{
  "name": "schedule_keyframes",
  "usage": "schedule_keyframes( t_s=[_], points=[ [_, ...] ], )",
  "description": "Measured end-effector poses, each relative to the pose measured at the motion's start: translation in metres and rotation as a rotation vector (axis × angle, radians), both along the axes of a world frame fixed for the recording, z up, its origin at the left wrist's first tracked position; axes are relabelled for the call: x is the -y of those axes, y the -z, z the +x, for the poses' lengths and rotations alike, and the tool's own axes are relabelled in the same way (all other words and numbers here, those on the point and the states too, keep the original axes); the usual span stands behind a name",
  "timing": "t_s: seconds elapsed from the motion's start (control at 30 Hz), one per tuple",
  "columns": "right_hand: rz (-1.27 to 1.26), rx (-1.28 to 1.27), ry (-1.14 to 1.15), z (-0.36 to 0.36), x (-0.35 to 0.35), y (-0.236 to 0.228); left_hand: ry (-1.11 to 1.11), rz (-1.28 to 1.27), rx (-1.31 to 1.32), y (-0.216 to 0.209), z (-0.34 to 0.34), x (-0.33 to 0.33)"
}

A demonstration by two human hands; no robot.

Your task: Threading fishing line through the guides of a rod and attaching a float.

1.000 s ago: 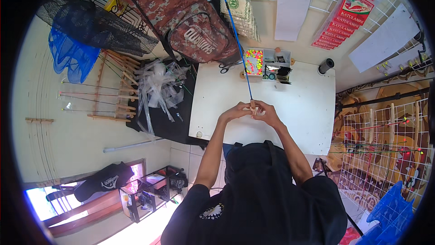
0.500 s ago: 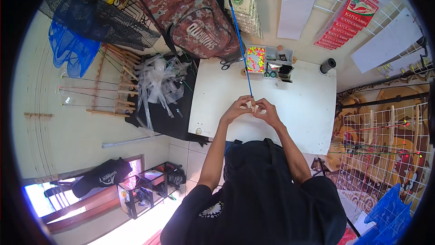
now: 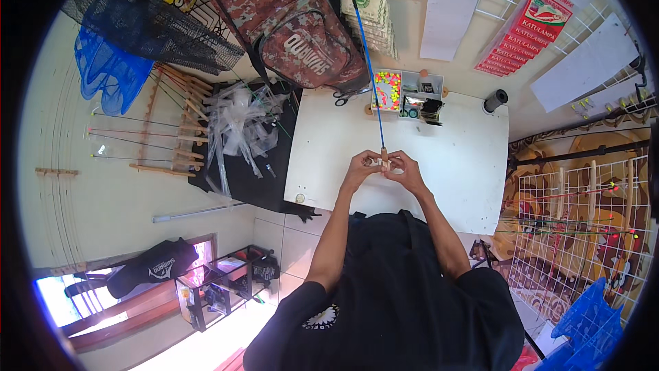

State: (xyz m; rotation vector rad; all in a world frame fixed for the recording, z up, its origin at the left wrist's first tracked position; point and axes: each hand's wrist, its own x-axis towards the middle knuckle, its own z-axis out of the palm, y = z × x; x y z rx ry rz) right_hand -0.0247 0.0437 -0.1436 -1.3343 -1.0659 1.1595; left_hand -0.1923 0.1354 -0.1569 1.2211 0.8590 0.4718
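A thin blue fishing rod [image 3: 368, 62] runs from the top of the view down to my hands over the white table. Its light brown grip end [image 3: 384, 157] sits between them. My left hand [image 3: 360, 169] is pinched at this end from the left, its fingers curled. From the other side my right hand [image 3: 408, 171] holds the same end between thumb and fingers. Something small and pale shows between the fingertips, too small to make out.
On the white table [image 3: 329, 151], a divided tray [image 3: 420, 78] holds bright beads and small packets. Scissors [image 3: 340, 100] and a dark cylinder [image 3: 495, 100] lie near its far edge. Crumpled plastic sleeves [image 3: 240, 127] lie at left; a camouflage bag [image 3: 302, 35] hangs behind.
Both hands have shifted very slightly, and the rod's lower end has moved a little right and down with them. My left fingers have curled in slightly more.
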Motion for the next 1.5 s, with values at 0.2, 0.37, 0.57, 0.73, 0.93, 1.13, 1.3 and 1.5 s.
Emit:
schedule_keyframes(
  t_s=[0.2,0.37,0.57,0.73,0.93,1.13,1.3,1.5],
  points=[
    [-0.031,-0.028,0.014,0.001,0.002,0.005,-0.014,0.157,-0.052,-0.008,0.004,0.002],
    [0.014,-0.018,0.033,-0.004,0.002,0.012,0.160,0.231,-0.136,0.003,-0.006,-0.004],
    [-0.009,-0.159,0.016,-0.005,0.005,0.030,0.231,0.138,-0.019,-0.003,-0.004,0.002],
    [0.031,-0.298,-0.021,-0.005,0.007,0.027,0.234,0.103,-0.013,-0.011,-0.008,-0.003],
    [-0.029,-0.149,-0.013,-0.004,0.003,0.010,0.379,0.280,-0.195,-0.021,-0.009,-0.009],
    [-0.043,0.065,0.043,-0.008,-0.003,-0.001,0.188,0.373,-0.138,-0.022,-0.006,0.004],
    [-0.055,0.144,0.167,-0.014,-0.001,0.004,-0.139,0.494,-0.215,-0.016,0.007,0.034],
    [-0.072,0.137,0.105,-0.011,-0.001,0.003,-0.201,0.288,-0.208,-0.024,0.007,0.044]
  ],
)
